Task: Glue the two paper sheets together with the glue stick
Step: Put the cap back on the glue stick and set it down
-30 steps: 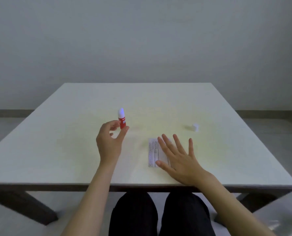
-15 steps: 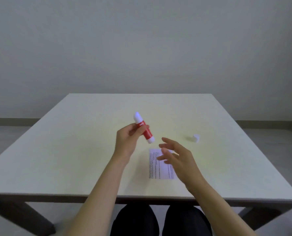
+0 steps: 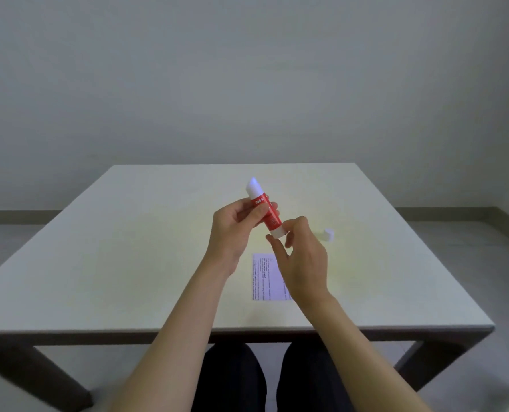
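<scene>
We hold the red glue stick [image 3: 266, 212] in our left hand [image 3: 232, 230] above the printed paper sheet [image 3: 266, 278]; right hand [image 3: 302, 257] fingertips pinch its white base. Twist gently, barrel steady.

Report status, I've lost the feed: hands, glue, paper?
Left hand grips glue stick; right hand pinches its base. Paper flat on table. Small white piece lies clear.

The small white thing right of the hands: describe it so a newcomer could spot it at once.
Start from the pale table and find the printed paper sheet near its front edge. Beyond the sheet and to its right, past the right hand, a small white cap-like piece sits alone on the tabletop. Unlike the red glue stick, it is untouched, tiny and all white.
</scene>
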### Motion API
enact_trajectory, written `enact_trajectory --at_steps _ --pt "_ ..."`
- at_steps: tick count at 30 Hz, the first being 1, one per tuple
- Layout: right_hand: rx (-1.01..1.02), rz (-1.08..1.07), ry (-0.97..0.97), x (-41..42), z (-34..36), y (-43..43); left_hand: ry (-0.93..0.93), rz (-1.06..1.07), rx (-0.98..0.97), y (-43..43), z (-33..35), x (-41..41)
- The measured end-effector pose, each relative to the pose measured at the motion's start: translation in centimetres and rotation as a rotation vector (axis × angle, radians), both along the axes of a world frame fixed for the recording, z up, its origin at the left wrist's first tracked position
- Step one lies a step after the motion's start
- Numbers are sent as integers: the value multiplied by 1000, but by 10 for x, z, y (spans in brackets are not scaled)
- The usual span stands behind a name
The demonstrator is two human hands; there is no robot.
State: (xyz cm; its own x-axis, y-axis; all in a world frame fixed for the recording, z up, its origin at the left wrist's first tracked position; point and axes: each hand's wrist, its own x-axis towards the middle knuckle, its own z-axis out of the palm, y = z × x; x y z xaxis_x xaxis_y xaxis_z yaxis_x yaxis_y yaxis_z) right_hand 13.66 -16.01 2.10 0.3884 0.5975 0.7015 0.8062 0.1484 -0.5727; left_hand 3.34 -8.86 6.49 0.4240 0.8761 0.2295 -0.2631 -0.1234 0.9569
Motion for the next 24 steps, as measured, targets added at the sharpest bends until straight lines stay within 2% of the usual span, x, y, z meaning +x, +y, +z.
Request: enact_trajectory --at_steps 1,2,5,6,8,9,10,11,13,14,15,16,18,21,23,24 --pt "-17 -37 -53 1 -2 0 1 2 -3 0 -1 -2" --pt "-94 2 65 0 1 -1 6 8 -3 0 -1 -5" --pt "-369 439 902 1 20 -1 -1 17 -4 2 0 -13" --pt "-449 592 1113 4 25 -1 -2 15 -2 2 0 -15" --pt "-453 785 1279 4 30 -2 -13 18 -1 1 2 -19" --pt "-383 791 1255 0 31 -2 -22 24 -2 1 2 -21" --pt "-292 723 1120 -6 29 -2 -28 33 -4 0 3 -21" --pt "-208 574 866 -13 25 -2 -35 41 -6 -1 4 -21" --pt "-42 159 211 -22 13 0 -46 43 -7 -3 6 -20" --pt "29 36 -6 -22 9 1 -48 41 -4 -4 7 -20" --pt "59 -15 -89 -20 8 2 -48 43 -1 -4 8 -20" --pt "20 9 -13 -18 9 2 -49 48 1 -3 9 -21" --pt "-180 236 443 -15 22 2 -56 60 -5 -2 9 -22" --pt "-477 703 1078 -2 34 2 -59 60 -30 -1 8 -24" --pt "-450 794 1228 0 36 2 -78 58 -46 -1 7 -23" --pt "-373 740 1169 -2 34 3 -85 63 -54 -2 6 -22"
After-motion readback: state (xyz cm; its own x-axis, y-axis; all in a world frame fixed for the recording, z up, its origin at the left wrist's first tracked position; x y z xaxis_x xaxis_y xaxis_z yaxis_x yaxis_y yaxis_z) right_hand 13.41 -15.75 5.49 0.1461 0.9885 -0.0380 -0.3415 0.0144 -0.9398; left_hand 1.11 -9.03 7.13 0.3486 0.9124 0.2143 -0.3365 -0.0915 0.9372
